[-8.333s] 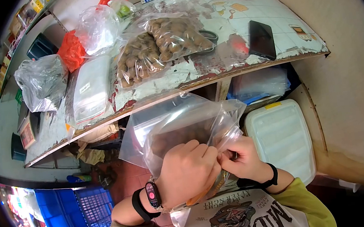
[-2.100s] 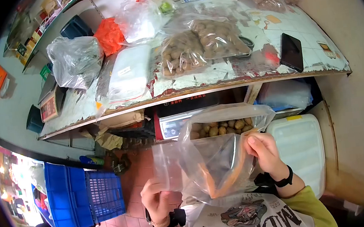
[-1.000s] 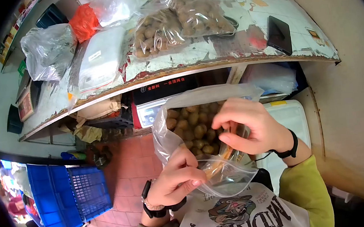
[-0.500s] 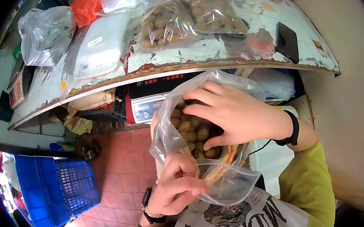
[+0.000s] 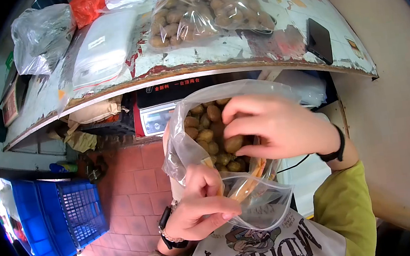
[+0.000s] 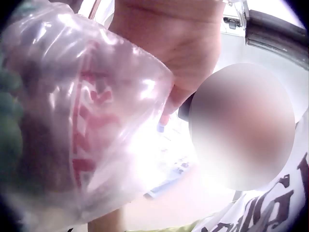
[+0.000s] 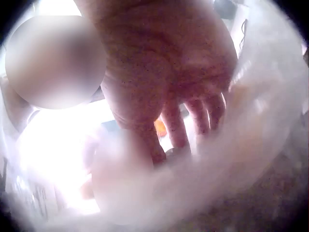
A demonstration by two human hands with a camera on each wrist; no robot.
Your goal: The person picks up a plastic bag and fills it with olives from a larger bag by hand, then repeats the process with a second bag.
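A clear zip bag stands wide at the mouth in front of the person, holding several greenish-brown oval pieces that look like small fruits. An orange strip runs along its near side. The left hand pinches the bag's near left rim with curled fingers and thumb. Inside the mouth reaches the right hand, its fingers and thumb around one brown oval piece. Red print on the bag shows in the left wrist view. Hazy plastic surrounds the right fingers in the right wrist view.
Two filled bags, a stack of flat bags and a phone lie on the worn counter. Beneath it sits a scale. A lidded white box is at right, blue crates at left.
Both hands were together at the bag's mouth; then it was spread wide. The right hand has left the rim, reached among the pieces and closed around one. The left hand keeps the near rim.
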